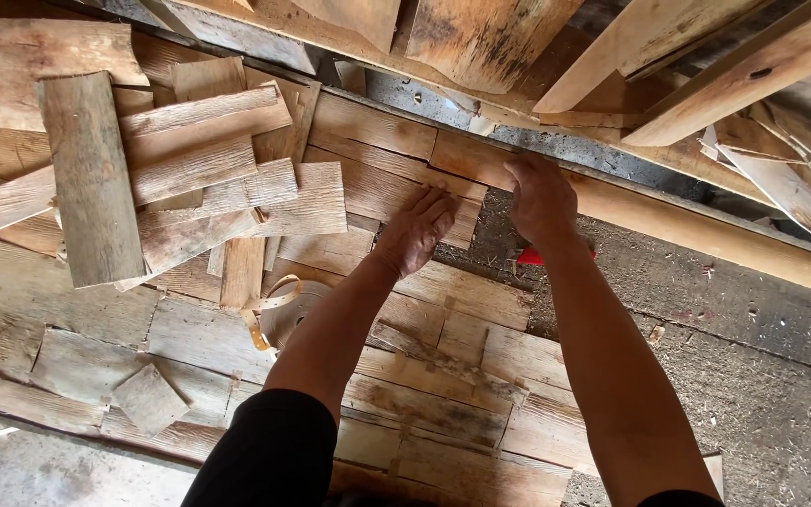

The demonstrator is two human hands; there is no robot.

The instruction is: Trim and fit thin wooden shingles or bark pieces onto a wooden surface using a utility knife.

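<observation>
My left hand (417, 228) lies flat, fingers together, on a weathered wooden board (382, 192) set among other fitted boards on the work surface. My right hand (541, 197) presses palm down on the end of a shorter board (466, 158) at the far edge, next to a long pale wooden rail (706, 235). Neither hand grips anything. A red object (529, 255) shows partly under my right wrist.
A loose heap of rough wood pieces (143, 178) lies at the left. A roll of tan strap (288, 314) rests beside my left forearm. A small square offcut (149, 399) lies near the front. Planks (668, 56) lean at the top; grey board (753, 376) lies at the right.
</observation>
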